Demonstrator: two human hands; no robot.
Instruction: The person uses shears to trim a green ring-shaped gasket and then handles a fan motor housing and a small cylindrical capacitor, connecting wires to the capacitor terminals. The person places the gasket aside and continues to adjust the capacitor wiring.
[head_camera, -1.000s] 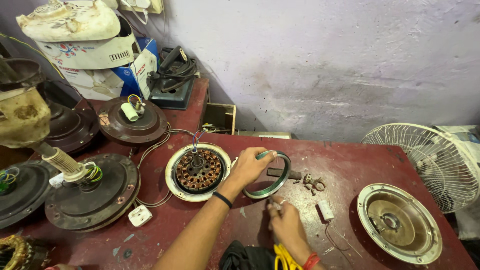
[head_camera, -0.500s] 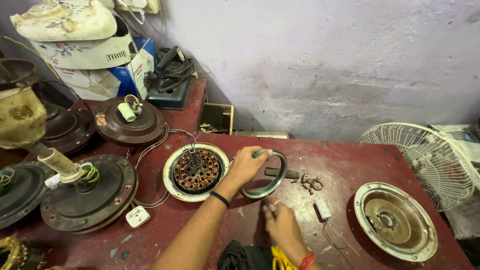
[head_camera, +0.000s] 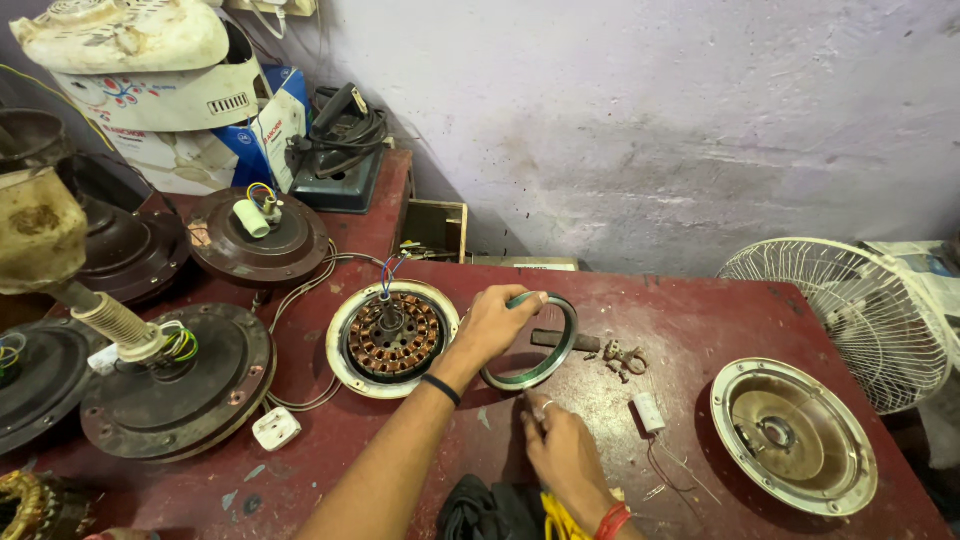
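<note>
At a red table (head_camera: 700, 310) crowded with ceiling-fan parts, we see the left hand (head_camera: 497, 325) reaching forward, its fingers closed over the near-left rim of a green metal ring (head_camera: 553, 355) that lies flat at the table's middle, just right of a fan stator with copper windings (head_camera: 392, 337) seated in its pale round housing; the right hand (head_camera: 562, 447) rests nearer the body, fingertips pinched together just below the ring, though we cannot tell what, if anything, they hold. Beside the ring lie a dark flat bar (head_camera: 565, 341) and a small cluster of rusty hardware (head_camera: 622, 357), with a small white capacitor (head_camera: 650, 411) nearby. Further right sits a shiny metal fan cover (head_camera: 795, 435), and past it a white table-fan grille (head_camera: 860, 310). To the left, dark brown fan motor bodies (head_camera: 180, 380) crowd the table, a white plug (head_camera: 276, 428) beside them
</note>
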